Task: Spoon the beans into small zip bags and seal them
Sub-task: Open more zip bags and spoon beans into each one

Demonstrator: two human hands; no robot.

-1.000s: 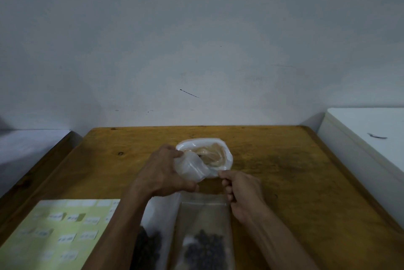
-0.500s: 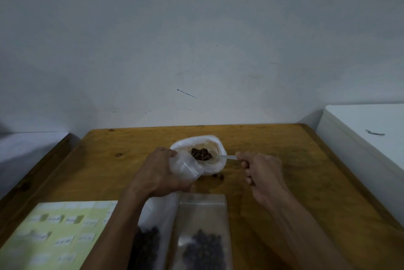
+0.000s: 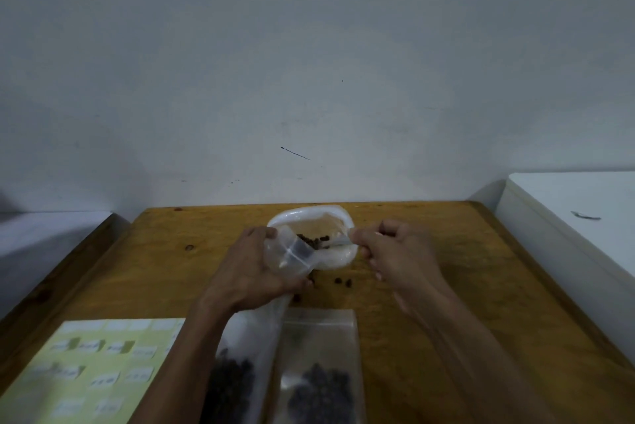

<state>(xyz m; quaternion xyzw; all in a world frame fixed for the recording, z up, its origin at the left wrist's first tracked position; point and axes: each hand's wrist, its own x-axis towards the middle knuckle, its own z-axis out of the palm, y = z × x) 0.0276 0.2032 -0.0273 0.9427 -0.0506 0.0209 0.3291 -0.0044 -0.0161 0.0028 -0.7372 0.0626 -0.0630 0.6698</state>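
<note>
My left hand grips a small clear zip bag, its mouth turned to the right. My right hand pinches the handle of a pale spoon, whose bowl carries dark beans right at the bag's mouth. Behind them sits a white plastic bag, open and lying on the wooden table. Several loose beans lie on the wood just in front of it.
Two clear zip bags with dark beans lie near the front edge, one flat in the middle, one partly under my left forearm. A pale green label sheet lies front left. A white cabinet stands to the right.
My right hand lifted the loaded spoon out of the white bag and brought it left to the small bag's mouth. More beans now lie spilled on the table.
</note>
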